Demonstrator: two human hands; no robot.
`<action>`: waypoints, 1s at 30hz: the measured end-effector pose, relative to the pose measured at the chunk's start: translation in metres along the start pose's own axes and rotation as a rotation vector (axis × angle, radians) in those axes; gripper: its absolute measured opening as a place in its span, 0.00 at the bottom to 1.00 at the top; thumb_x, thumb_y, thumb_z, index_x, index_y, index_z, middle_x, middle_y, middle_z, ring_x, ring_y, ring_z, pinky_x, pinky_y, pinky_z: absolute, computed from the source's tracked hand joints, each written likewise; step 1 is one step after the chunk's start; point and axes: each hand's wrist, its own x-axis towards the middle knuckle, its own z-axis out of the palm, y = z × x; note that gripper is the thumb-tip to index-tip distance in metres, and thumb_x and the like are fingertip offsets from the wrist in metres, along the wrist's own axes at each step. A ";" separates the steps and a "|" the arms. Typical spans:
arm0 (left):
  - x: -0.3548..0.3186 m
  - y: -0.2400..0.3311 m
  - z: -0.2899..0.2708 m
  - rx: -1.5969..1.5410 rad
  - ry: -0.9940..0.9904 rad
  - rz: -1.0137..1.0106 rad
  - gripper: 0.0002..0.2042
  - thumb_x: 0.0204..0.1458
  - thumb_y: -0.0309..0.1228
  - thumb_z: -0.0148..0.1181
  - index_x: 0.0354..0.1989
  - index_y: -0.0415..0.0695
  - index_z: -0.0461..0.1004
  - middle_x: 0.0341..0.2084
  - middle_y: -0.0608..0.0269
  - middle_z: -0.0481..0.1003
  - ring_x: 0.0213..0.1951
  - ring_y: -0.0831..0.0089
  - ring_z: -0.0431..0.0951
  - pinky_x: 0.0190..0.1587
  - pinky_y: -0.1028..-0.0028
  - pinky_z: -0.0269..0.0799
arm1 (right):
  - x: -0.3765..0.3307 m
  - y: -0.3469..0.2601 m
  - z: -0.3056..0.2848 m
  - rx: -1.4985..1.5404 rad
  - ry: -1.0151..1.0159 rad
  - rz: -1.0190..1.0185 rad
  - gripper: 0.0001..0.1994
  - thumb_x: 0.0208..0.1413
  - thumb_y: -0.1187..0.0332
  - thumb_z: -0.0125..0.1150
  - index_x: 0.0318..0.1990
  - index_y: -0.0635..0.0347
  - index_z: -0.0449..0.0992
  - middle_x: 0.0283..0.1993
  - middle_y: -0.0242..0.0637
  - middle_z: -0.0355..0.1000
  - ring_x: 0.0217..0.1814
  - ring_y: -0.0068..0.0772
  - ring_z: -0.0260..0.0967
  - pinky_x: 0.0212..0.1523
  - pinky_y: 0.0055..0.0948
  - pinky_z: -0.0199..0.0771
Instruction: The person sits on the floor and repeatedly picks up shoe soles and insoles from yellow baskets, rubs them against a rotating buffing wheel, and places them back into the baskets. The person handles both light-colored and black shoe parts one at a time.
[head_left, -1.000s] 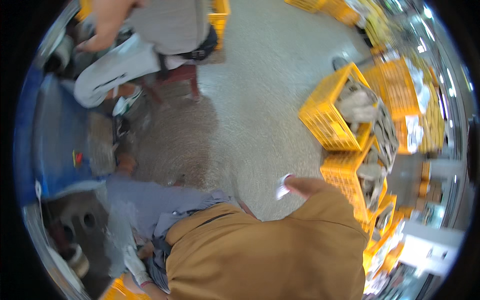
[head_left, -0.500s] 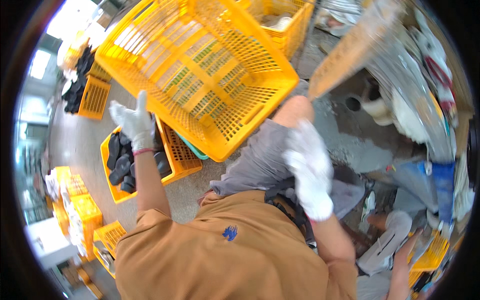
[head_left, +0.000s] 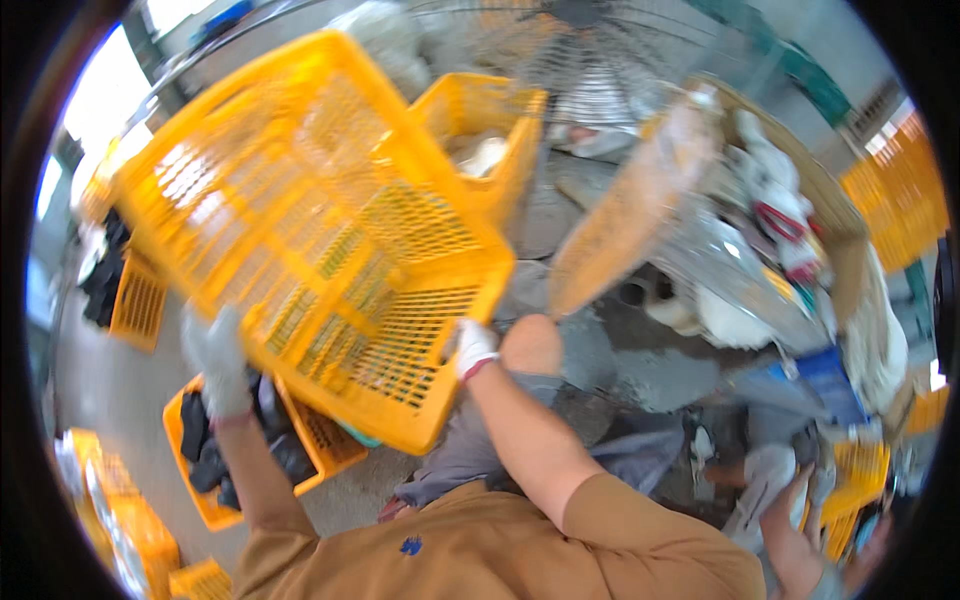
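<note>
A large yellow plastic crate (head_left: 378, 372) with slotted walls stands tilted in front of me, and its inside faces me. My right hand (head_left: 474, 349), in a white glove, grips the crate's near right end at the handle slot, the fingers hooked into it. My left hand (head_left: 216, 358), also gloved and blurred by motion, is beside the crate's lower left edge with its fingers apart; whether it touches the rim I cannot tell. Under that hand is a smaller yellow crate (head_left: 322, 440) with several dark shoe-shaped pieces (head_left: 283, 455).
Behind stands another yellow crate (head_left: 520, 135) with pale items. To the right are a cardboard flap (head_left: 625, 215), clear plastic bags (head_left: 725, 275) and a metal fan guard (head_left: 600, 95). Another person's gloved hand (head_left: 768, 475) works at lower right. More yellow crates (head_left: 115, 500) line the left.
My right hand has moved from over my leg to the big crate's end and taken hold of it. The view has shifted, and the crate appears lower and further left.
</note>
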 end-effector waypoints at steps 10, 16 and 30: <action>-0.224 0.077 0.127 -0.247 -1.163 -0.066 0.21 0.62 0.28 0.63 0.63 0.38 0.74 0.50 0.52 0.81 0.46 0.62 0.83 0.50 0.66 0.81 | -0.272 -0.190 0.103 0.204 -0.878 -0.642 0.10 0.65 0.62 0.61 0.49 0.54 0.79 0.30 0.29 0.71 0.27 0.25 0.66 0.24 0.35 0.70; -0.241 0.165 0.165 -0.112 -1.624 0.412 0.22 0.61 0.29 0.64 0.63 0.38 0.74 0.49 0.52 0.81 0.46 0.61 0.83 0.50 0.64 0.81 | -0.494 -0.279 -0.009 -0.142 -1.040 -1.181 0.14 0.61 0.61 0.61 0.51 0.53 0.76 0.36 0.34 0.74 0.35 0.30 0.72 0.35 0.37 0.76; -0.274 0.437 0.200 -0.258 -1.806 1.385 0.24 0.59 0.32 0.66 0.64 0.38 0.75 0.48 0.50 0.81 0.47 0.58 0.84 0.52 0.61 0.80 | -0.830 -0.041 -0.435 -0.018 0.377 -2.481 0.08 0.54 0.57 0.59 0.27 0.45 0.72 0.20 0.26 0.60 0.21 0.29 0.58 0.29 0.39 0.63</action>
